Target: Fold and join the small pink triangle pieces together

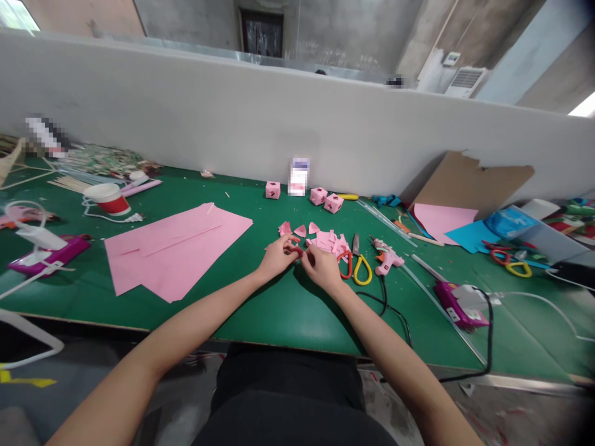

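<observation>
My left hand (279, 256) and my right hand (322, 266) meet over the green tabletop, fingertips pinched together. Between them shows a bit of a small pink paper piece (300, 253), mostly hidden by the fingers. Just beyond lie folded pink paper pieces (300, 230) and a pile of small pink paper strips (331, 241). Right of my right hand are scissors (362, 270) with red and yellow handles, and a pink glue gun (388, 262) on a black cord. Farther back stand pink paper cubes (273, 190) with cut-out holes.
Large pink paper sheets (186, 254) cover the left of the table. A paper cup (108, 199) and a purple power strip (51, 254) are farther left. Another power strip (458, 303), clear sticks and cardboard (469, 189) lie right. A white partition (209, 118) closes the back.
</observation>
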Demonstrator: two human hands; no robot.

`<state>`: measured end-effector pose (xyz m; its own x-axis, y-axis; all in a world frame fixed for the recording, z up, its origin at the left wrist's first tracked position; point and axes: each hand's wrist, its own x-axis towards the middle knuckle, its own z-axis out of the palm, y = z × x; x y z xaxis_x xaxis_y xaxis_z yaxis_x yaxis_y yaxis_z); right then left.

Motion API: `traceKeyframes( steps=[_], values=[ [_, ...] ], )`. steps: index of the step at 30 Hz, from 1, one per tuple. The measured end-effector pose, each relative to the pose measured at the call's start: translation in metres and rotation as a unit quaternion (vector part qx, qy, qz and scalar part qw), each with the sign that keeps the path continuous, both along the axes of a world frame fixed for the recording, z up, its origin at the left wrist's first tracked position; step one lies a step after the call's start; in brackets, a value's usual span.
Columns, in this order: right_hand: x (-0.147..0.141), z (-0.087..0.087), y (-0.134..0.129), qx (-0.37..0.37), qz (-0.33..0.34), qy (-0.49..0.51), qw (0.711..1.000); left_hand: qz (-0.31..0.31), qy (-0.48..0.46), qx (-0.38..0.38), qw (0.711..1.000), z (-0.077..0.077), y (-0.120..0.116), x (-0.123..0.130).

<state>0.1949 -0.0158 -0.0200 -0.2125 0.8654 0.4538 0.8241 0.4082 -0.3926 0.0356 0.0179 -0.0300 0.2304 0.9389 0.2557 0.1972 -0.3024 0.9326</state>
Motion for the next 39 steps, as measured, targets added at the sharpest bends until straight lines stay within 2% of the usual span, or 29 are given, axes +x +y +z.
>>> traceKeyframes(
  steps=[5, 11, 15, 19, 24, 28, 39],
  values=[
    [-0.001, -0.001, 0.001, -0.031, 0.001, -0.008, 0.999, 0.017, -0.021, -0.007, 1.000, 0.001, 0.003, -0.001],
    [-0.003, -0.004, 0.003, -0.058, 0.039, 0.042, 0.997, -0.009, -0.045, -0.029, 0.999, 0.002, 0.001, -0.001],
    [-0.003, -0.005, 0.004, -0.064, 0.023, 0.081, 0.994, 0.017, -0.043, -0.024, 0.999, 0.007, -0.001, -0.001],
    [-0.003, -0.007, 0.005, -0.082, 0.036, 0.092, 0.992, 0.034, -0.050, -0.032, 0.998, 0.011, -0.002, -0.001],
    [-0.003, -0.010, 0.005, -0.070, 0.039, 0.106, 0.991, 0.002, -0.061, -0.049, 0.997, 0.009, -0.001, 0.000],
    [-0.003, -0.012, 0.007, -0.113, 0.042, 0.148, 0.982, -0.023, -0.092, -0.078, 0.992, 0.006, -0.001, 0.000],
    [-0.003, -0.009, 0.006, -0.124, 0.074, 0.151, 0.978, -0.040, -0.113, -0.104, 0.987, 0.005, -0.003, -0.001]
  ],
)
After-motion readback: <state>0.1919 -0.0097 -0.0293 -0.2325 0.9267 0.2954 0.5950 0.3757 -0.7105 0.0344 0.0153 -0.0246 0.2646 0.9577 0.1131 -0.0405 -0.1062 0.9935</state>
